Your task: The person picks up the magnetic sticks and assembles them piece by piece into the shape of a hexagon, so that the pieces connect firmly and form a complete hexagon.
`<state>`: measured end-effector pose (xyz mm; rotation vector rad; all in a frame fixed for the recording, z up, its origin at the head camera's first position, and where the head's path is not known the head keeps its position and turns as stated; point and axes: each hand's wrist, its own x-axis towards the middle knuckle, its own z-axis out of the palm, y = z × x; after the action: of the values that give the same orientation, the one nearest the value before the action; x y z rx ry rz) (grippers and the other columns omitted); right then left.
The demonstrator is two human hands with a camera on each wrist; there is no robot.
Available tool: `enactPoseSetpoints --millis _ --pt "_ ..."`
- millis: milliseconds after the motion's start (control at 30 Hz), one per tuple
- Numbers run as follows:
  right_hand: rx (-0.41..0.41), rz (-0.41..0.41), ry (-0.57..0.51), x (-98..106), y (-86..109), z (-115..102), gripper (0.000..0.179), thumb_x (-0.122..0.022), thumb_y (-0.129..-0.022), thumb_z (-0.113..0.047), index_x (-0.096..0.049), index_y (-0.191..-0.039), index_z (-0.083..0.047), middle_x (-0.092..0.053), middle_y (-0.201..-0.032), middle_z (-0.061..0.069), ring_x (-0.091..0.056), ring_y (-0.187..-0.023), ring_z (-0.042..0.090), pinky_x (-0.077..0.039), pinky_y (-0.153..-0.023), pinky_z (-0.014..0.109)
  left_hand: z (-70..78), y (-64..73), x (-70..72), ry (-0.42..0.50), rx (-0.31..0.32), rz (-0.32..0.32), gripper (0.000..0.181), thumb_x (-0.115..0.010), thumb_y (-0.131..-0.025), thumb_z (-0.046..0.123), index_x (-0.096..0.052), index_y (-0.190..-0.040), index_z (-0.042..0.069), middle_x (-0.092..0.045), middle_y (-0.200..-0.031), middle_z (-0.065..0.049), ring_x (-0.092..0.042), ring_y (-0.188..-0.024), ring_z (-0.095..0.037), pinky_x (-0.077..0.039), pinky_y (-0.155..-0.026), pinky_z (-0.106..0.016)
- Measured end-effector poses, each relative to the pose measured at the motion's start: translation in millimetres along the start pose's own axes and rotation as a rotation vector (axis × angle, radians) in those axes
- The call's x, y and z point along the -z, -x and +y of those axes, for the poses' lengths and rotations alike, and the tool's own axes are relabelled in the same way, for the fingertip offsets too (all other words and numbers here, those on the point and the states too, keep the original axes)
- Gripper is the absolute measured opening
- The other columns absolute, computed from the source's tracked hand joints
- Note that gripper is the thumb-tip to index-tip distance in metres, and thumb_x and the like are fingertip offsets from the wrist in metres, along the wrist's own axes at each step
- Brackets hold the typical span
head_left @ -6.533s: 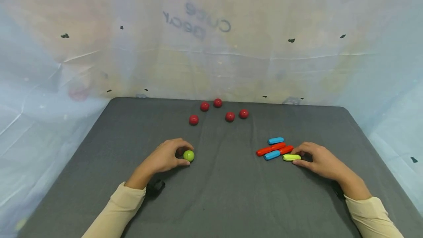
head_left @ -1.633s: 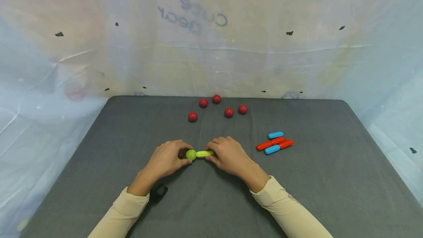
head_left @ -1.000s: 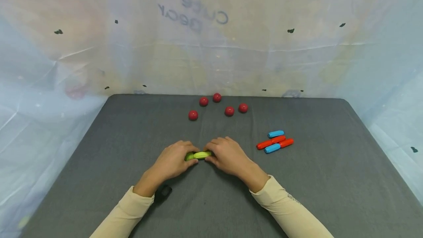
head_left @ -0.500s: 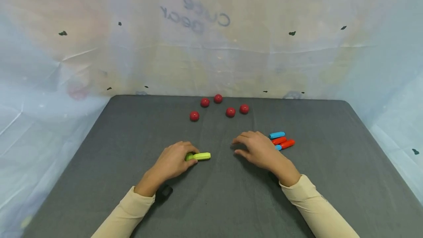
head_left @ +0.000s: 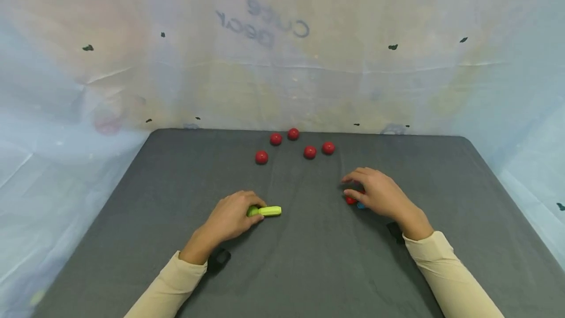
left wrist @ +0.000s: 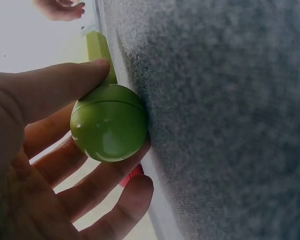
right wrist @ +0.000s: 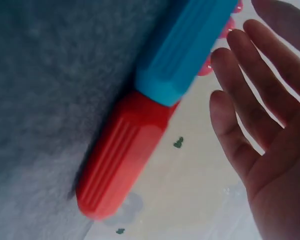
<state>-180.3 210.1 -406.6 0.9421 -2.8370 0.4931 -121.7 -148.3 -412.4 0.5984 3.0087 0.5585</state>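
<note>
My left hand (head_left: 230, 215) holds a green maraca low over the grey table. In the left wrist view its round head (left wrist: 109, 127) sits among the fingers, with the thumb across the joint to the handle. The yellow-green ribbed handle (head_left: 270, 211) sticks out to the right in line with the head. My right hand (head_left: 381, 193) hovers over the short ribbed handles with fingers spread loosely and nothing gripped. In the right wrist view a red handle (right wrist: 122, 155) and a blue handle (right wrist: 182, 55) lie end to end beside the palm. The hand covers most of these in the head view.
Several red balls lie in a loose group near the table's back edge, the nearest red ball (head_left: 262, 157) at the left. A pale sheet (head_left: 291, 87) hangs behind and beside the grey table (head_left: 309, 269).
The right hand brought the yellow-green handle from the right pile to the green ball, let go, and moved back right over the red and blue handles. The left hand now also reaches the handle's joint.
</note>
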Motion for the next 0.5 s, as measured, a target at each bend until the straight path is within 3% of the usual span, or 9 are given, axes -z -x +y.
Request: enactPoseSetpoints --millis 200,500 --pt "-0.011 -0.026 0.021 -1 -23.2 9 0.028 -0.073 -0.086 -0.029 -0.070 -0.110 -0.015 -0.067 -0.106 0.002 -0.063 -0.095 0.020 -0.050 -0.080 0.043 0.5 0.4 -0.1 -0.006 -0.007 -0.007 0.020 -0.080 -0.079 0.026 -0.074 -0.098 0.023 -0.068 -0.099 0.008 -0.061 -0.092 -0.012 -0.049 -0.078 -0.038" --pt "-0.084 -0.060 -0.055 5 -66.4 19 0.034 -0.070 -0.089 -0.028 -0.065 -0.119 -0.012 -0.063 -0.116 0.007 -0.060 -0.102 0.026 -0.049 -0.083 0.046 3.0 1.4 -2.4 -0.020 -0.031 0.013 0.023 -0.081 -0.077 0.028 -0.074 -0.099 0.023 -0.068 -0.099 0.008 -0.059 -0.090 -0.011 -0.049 -0.076 -0.037"
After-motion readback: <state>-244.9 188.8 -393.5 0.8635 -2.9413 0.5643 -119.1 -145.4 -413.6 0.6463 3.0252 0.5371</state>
